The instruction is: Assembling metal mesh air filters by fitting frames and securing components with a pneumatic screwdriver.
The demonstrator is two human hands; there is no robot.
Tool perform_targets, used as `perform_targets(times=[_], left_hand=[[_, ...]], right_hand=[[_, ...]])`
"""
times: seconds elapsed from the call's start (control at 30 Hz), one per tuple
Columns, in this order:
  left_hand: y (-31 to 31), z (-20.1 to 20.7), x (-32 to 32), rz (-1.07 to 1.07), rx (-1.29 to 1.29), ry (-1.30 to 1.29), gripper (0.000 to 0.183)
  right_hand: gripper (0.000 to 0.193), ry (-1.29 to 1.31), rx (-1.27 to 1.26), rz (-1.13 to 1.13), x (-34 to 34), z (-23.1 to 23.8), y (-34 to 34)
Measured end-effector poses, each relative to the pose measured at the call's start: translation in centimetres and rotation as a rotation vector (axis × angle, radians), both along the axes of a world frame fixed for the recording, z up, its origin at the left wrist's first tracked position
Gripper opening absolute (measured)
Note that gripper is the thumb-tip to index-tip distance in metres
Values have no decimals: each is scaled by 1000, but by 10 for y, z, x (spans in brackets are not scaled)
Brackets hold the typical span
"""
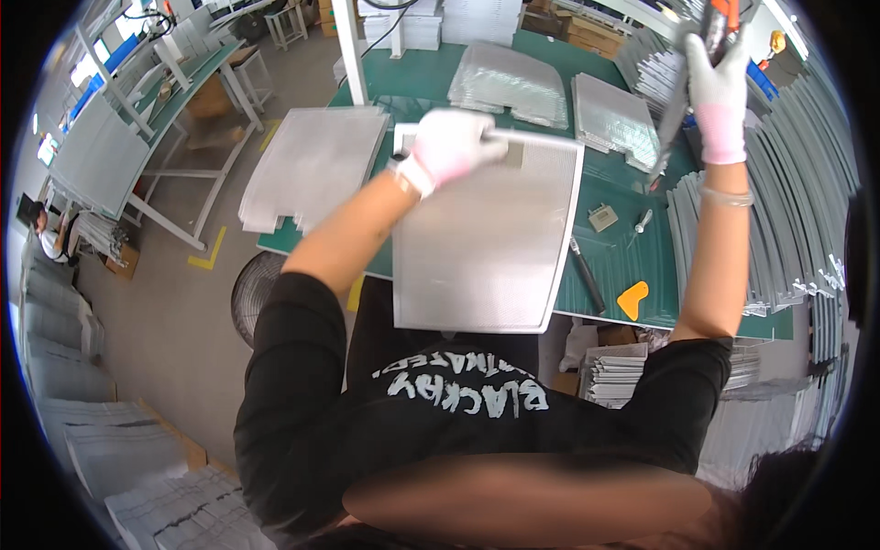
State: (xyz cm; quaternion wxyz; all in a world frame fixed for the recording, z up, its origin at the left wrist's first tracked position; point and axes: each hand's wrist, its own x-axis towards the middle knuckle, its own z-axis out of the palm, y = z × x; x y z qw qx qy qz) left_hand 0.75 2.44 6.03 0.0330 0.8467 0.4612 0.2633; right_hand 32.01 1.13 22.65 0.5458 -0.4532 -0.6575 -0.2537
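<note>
Metal mesh panel [486, 243], long axis away from body; left hand [454, 142] grips far edge, right hand [720, 92] clenched on tool [710, 27]

A: What covers the hands?
B: White knit gloves on the left hand [454, 145] and right hand [718, 92].
A: Other clothing?
B: Black short-sleeved shirt [458, 412] with white lettering. Thin bracelet [726, 196] on the right wrist; a watch [400, 165] on the left.
</note>
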Motion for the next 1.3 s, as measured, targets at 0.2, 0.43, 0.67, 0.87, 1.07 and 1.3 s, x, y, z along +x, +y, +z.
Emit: perform_targets(times=[0.2, 0.43, 0.67, 0.87, 1.07, 1.3], left_hand=[[58, 22, -4, 103, -102, 35, 48], [41, 35, 17, 74, -33, 64, 51], [11, 46, 30, 35, 14, 74, 51], [-78, 53, 62, -300, 299, -3, 36], [-142, 47, 56, -425, 612, 50, 62], [-51, -92, -142, 605, 308, 341, 78]], right_hand=[[66, -335, 232, -210, 12, 3, -16], [59, -561, 185, -225, -36, -33, -77], [65, -686, -118, -43, -62, -64, -132], [61, -534, -556, -109, -45, -88, -169], [27, -260, -738, -123, 14, -137, -249], [39, 1132, -472, -1009, 145, -319, -487]])
